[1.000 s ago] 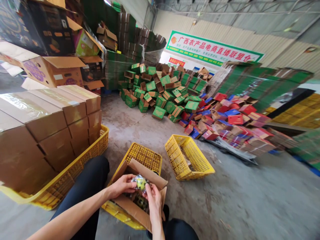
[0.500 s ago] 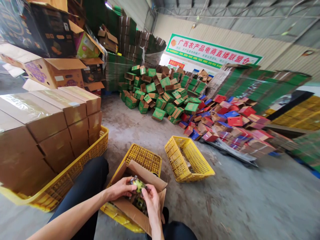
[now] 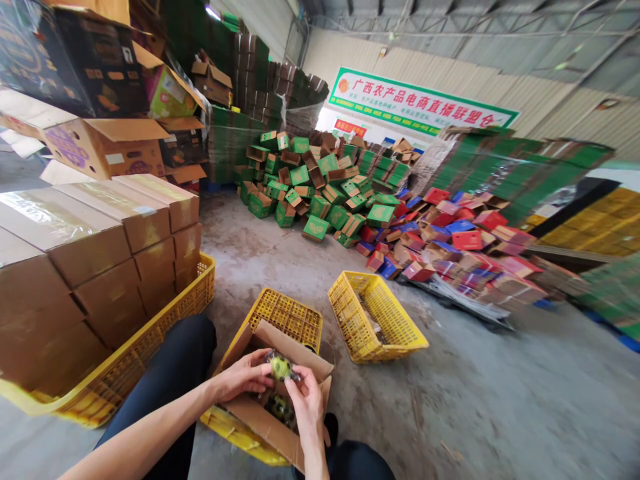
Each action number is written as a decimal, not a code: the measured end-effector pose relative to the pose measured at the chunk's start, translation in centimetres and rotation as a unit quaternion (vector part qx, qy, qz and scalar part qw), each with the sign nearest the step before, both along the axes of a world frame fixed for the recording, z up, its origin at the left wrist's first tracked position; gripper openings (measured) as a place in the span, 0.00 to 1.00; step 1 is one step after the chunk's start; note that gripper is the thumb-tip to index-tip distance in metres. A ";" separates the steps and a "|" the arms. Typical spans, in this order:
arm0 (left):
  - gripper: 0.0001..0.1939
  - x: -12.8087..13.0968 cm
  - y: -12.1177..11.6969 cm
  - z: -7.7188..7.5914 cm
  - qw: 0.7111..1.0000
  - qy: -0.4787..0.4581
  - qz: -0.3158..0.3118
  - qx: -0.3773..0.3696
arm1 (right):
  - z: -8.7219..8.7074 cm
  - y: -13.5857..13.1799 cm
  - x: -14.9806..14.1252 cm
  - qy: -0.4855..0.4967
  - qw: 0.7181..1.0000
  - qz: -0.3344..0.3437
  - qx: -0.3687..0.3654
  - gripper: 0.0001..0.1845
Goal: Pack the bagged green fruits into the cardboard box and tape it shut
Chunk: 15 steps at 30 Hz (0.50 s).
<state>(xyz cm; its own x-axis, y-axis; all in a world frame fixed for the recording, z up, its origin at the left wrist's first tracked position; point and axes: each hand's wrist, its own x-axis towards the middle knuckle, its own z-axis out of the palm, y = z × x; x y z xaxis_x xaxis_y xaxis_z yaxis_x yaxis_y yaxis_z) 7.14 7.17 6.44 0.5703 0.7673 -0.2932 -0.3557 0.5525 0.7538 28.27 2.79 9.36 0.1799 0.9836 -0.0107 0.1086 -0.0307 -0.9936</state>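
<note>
A round green fruit in a clear plastic wrapper (image 3: 281, 367) is held between my two hands above an open cardboard box (image 3: 293, 345). My left hand (image 3: 246, 375) pinches its left side, thumb and fingers at the wrapper. On the other side, my right hand (image 3: 306, 395) grips the wrapper's end between thumb and fingers. More wrapped green fruit (image 3: 280, 407) lies down inside the box, partly hidden by my hands. The box rests on an upturned-looking yellow plastic crate (image 3: 287, 319) between my legs.
At left, a long yellow crate (image 3: 165, 333) holds stacked taped cartons (image 3: 95, 227). Right of the box stands another yellow basket (image 3: 375, 320) with some things in it. Farther back are heaps of green boxes (image 3: 316, 228) and red and blue boxes (image 3: 467, 240).
The wrapped fruit has turned and shifted slightly right between my hands, and more of its green face shows. The view has swung slightly; both hands still hold it.
</note>
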 end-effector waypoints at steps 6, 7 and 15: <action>0.42 0.2 0.5 -0.5 0.998 0.006 -0.013 -0.066 | 0.5 -0.2 -0.5 0.017 0.999 0.030 -0.004 0.22; 0.40 0.2 0.5 -0.5 0.998 0.010 -0.013 -0.058 | 0.6 -0.2 -0.7 0.021 0.999 0.039 -0.001 0.21; 0.30 0.1 0.0 -0.8 0.999 0.031 -0.010 0.008 | 1.1 -0.4 -0.8 -0.003 0.998 0.069 0.003 0.10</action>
